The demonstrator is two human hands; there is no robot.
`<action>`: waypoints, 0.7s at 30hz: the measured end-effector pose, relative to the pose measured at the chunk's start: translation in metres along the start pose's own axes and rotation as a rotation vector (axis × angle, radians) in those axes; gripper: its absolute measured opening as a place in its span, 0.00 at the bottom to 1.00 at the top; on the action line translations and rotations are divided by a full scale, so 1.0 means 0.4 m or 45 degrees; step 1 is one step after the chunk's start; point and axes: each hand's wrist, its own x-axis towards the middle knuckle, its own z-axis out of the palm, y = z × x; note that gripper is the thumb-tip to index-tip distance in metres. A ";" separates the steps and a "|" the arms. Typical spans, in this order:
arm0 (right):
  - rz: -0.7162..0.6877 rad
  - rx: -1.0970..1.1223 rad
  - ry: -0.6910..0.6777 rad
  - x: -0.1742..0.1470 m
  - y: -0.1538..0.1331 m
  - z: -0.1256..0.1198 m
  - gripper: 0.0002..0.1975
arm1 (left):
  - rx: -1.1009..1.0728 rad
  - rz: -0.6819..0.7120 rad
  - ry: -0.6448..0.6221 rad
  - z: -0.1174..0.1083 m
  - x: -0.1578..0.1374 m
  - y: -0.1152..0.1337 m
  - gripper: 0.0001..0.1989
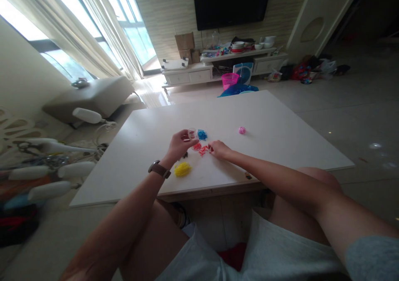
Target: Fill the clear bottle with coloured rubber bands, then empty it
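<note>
My left hand [179,145], with a dark watch [159,169] on the wrist, grips a small clear round container [192,133] between thumb and fingers. Red-orange pieces [196,146] show at the container's lower part. My right hand [219,149] rests on the table with its fingertips pressed together, beside a loose heap of small red-orange pieces [203,150]; what is between those fingertips is too small to tell. Behind the container lies a blue heap of thin pieces [202,135]. Nearer me are a yellow heap [182,169] and a few black pieces [185,155], partly hidden by my left hand.
The white table [149,127] spreads before my knees. A pink ball-like object [242,130] sits to the right, and a small dark item [248,176] lies at the near edge. Beyond stand a pink basket [230,81] and a low white cabinet [190,75].
</note>
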 end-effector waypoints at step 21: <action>-0.297 0.149 0.120 0.031 0.029 0.030 0.09 | 0.025 -0.025 -0.028 0.004 0.000 -0.006 0.19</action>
